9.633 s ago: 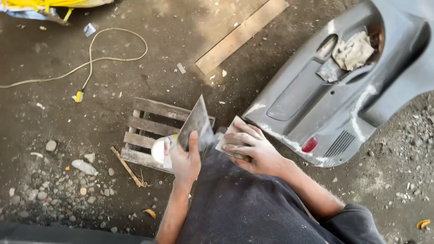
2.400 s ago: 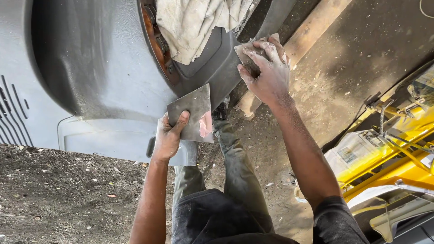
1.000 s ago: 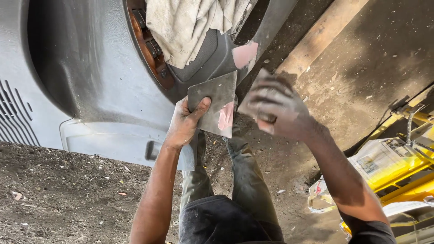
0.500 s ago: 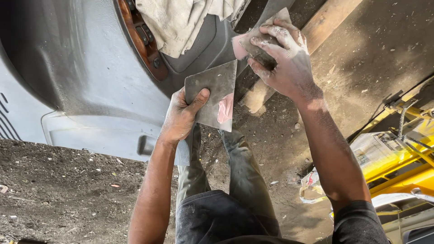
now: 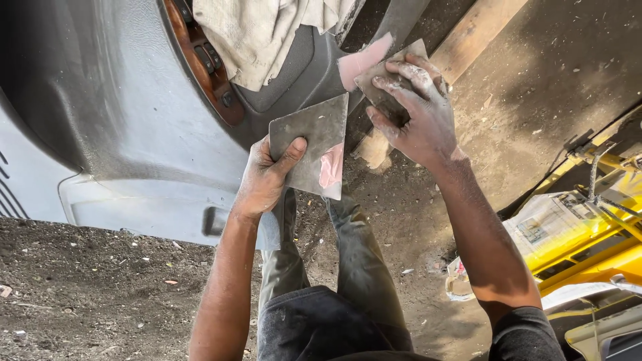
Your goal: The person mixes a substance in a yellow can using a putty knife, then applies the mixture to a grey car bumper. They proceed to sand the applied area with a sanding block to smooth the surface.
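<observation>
The left hand (image 5: 267, 177) gripped a flat grey metal plate (image 5: 311, 150), with the thumb pressed on its face. A blob of pink paste (image 5: 331, 167) sat on the plate's right edge. The plate was near the middle of the view, just in front of the big grey car door panel (image 5: 114, 127).

The right hand (image 5: 411, 110) was at 1 o'clock from the plate. It was closed around a small flat scraper (image 5: 391, 73), and its fingers were dusty white. The scraper touched a pink patch (image 5: 361, 60) on the edge of the door panel.

The door panel filled the view from 9 o'clock to 12 o'clock. It had a brown wood-look strip (image 5: 200, 60), and a dirty cream cloth (image 5: 261, 33) lay in its hollow at 12 o'clock.

There was no worktop. The ground (image 5: 100, 294) was dark dirt with small stones and scraps, from 6 o'clock to 8 o'clock. At 1 o'clock a long wooden plank (image 5: 475, 33) lay on the ground. At 4 o'clock there were yellow metal parts (image 5: 595, 247) with paper on them. Sunlight fell on the arms and the ground. The person's grey trouser legs (image 5: 348, 261) showed at 6 o'clock.
</observation>
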